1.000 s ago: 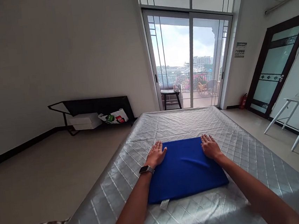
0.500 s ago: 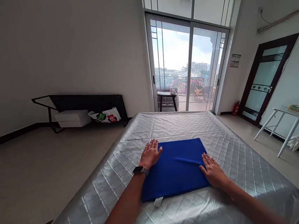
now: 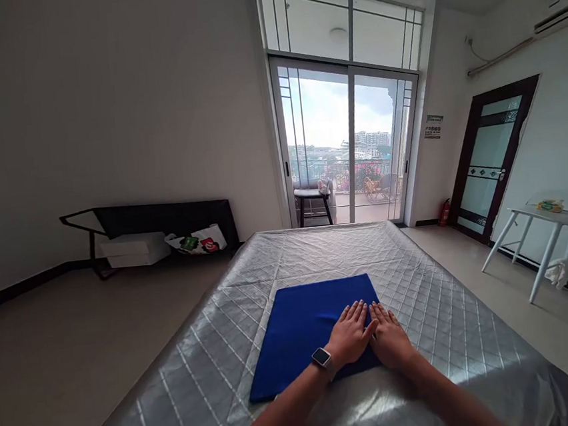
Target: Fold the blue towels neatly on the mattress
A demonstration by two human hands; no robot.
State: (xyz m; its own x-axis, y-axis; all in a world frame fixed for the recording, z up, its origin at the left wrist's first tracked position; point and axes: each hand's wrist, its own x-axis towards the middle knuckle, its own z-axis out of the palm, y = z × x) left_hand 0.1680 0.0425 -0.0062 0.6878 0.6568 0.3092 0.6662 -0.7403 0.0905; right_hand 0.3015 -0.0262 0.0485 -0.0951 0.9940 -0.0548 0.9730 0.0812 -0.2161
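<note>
Head view: a bed point(image 3: 421, 280) with a silver quilted cover fills a white-walled room with a glass balcony door point(image 3: 348, 146). A folded blue cloth point(image 3: 295, 326), flat and rectangular, lies mid-bed. The left hand point(image 3: 348, 334) and right hand point(image 3: 389, 340) rest flat, grip apart, side by side on the cloth's near right corner. A white side table point(image 3: 555, 213) stands right; a black frame point(image 3: 163, 214) leans left.

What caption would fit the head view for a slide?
Both hands, left and right, press flat side by side on a folded blue cloth on a silver quilted mattress.
</note>
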